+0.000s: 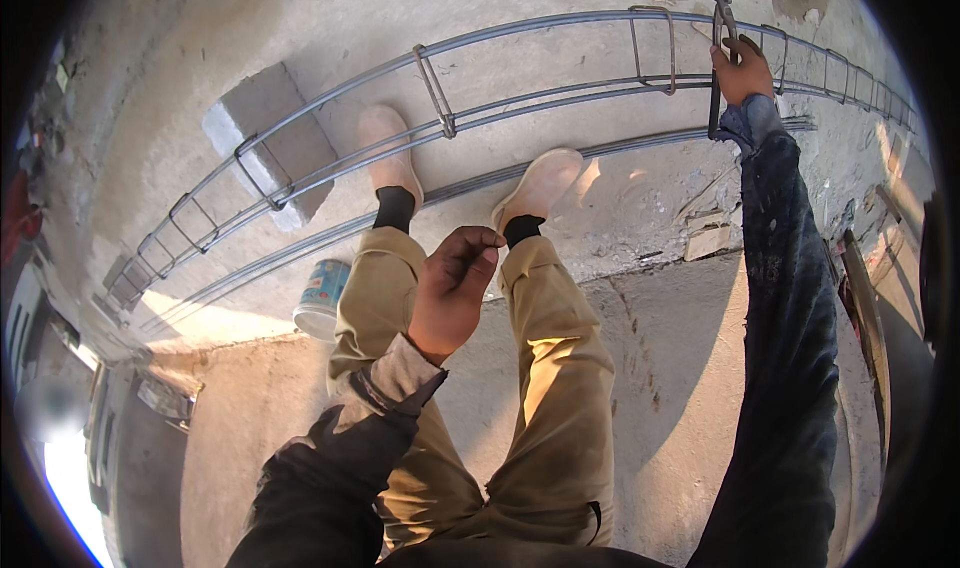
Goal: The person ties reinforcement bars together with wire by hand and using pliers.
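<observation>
A long cage of steel rebar (525, 105) with square wire stirrups (436, 91) curves across the view in front of me. At the upper right my right hand (741, 71) is closed on end-cutting pincers (721, 24), whose head points away from me over the cage's far bars. My left hand (459, 286) is raised above my lower legs, with thumb and forefinger pinched together; whether something thin is between them I cannot tell. Loose rebar rods (480, 180) lie on the concrete on the near side of the cage, by my shoes.
A concrete block (274, 140) sits beneath the cage at the left. Beside my left trouser leg is a plastic bucket (321, 298) with a printed label. A concrete edge runs on the near side of the rods. Broken pieces (706, 238) and a wooden board (866, 328) lie at the right.
</observation>
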### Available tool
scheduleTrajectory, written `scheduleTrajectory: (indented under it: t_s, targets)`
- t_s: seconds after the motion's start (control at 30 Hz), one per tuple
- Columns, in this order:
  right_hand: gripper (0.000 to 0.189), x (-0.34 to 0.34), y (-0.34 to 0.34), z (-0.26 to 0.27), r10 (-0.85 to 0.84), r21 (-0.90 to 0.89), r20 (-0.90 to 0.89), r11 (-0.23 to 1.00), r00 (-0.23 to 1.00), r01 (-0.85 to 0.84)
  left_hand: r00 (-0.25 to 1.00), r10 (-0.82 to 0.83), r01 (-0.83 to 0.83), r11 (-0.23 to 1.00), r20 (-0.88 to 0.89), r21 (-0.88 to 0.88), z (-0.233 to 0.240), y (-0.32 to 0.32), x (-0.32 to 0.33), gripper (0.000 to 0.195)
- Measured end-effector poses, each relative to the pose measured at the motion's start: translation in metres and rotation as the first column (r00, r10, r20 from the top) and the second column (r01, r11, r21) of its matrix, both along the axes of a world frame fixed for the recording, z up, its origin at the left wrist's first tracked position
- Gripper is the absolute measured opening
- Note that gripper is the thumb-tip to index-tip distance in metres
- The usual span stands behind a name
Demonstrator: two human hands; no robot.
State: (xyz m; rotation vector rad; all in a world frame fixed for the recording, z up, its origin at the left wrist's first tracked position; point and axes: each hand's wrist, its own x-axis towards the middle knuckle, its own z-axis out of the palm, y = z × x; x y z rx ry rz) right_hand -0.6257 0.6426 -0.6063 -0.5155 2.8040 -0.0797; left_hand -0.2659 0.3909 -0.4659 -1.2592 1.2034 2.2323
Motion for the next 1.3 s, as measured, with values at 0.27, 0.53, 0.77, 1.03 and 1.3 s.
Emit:
scheduleTrajectory:
  t_s: [0.27, 0.53, 0.77, 1.03, 1.3]
  targets:
    - [0.028, 0.098, -0.054, 0.008, -0.180, -0.133, 0.159, 0.970, 0.971, 0.202, 1.000, 0.025, -0.026, 0.999, 0.015, 0.039, -0.001, -0.018, 0.004, 0.014]
    - [0.027, 0.099, -0.056, 0.010, -0.189, -0.134, 0.147, 0.969, 0.971, 0.209, 0.997, 0.072, -0.074, 0.994, 0.017, 0.087, 0.000, -0.035, 0.001, 0.015]
    - [0.040, 0.199, -0.121, 0.069, -0.104, -0.528, 0.501, 0.750, 0.859, 0.399, 0.946, 0.320, -0.324, 0.918, 0.055, 0.228, -0.006, -0.037, -0.016, 0.015]
    - [0.037, 0.325, -0.185, 0.104, 0.145, -0.070, 0.989, 0.186, 0.044, 0.980, 0.945, 0.322, -0.326, 0.940, 0.053, 0.099, -0.018, -0.061, -0.024, 0.018]
    - [0.024, 0.330, -0.193, 0.103, -0.011, -0.247, 0.960, 0.442, 0.281, 0.862, 0.959, 0.284, -0.284, 0.959, -0.005, -0.011, -0.035, -0.075, -0.027, 0.018]
